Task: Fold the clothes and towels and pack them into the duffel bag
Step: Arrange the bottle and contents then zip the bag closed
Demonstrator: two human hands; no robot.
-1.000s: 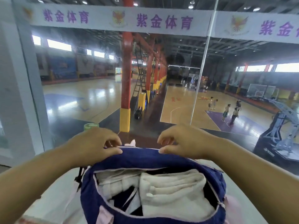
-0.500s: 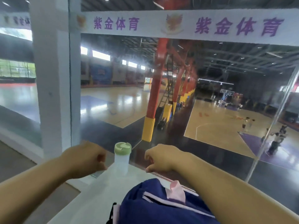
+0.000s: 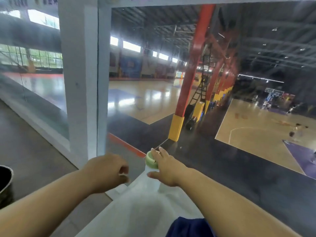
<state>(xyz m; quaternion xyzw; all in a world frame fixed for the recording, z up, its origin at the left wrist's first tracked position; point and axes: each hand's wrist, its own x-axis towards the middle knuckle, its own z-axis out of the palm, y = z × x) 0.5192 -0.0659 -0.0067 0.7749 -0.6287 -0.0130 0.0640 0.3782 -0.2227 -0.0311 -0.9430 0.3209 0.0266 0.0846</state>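
Note:
Only a corner of the navy duffel bag [image 3: 189, 228] shows at the bottom edge of the head view; its contents are out of sight. It rests on a white table [image 3: 136, 211]. At the table's far end stands a translucent bottle with a pale green lid [image 3: 150, 160]. My right hand [image 3: 168, 168] is at the bottle, fingers stretched over the lid and thumb against the body, not wrapped around it. My left hand [image 3: 109, 170] hovers left of the bottle with curled fingers and holds nothing.
A white pillar [image 3: 82, 82] and a glass wall stand just behind the table's far end, with a basketball court beyond the glass. A dark round container [image 3: 5, 177] sits at the left edge over grey floor.
Both hands have left the bag's rim and moved forward to the bottle. The view has swung up and left, so the bag has dropped almost out of frame.

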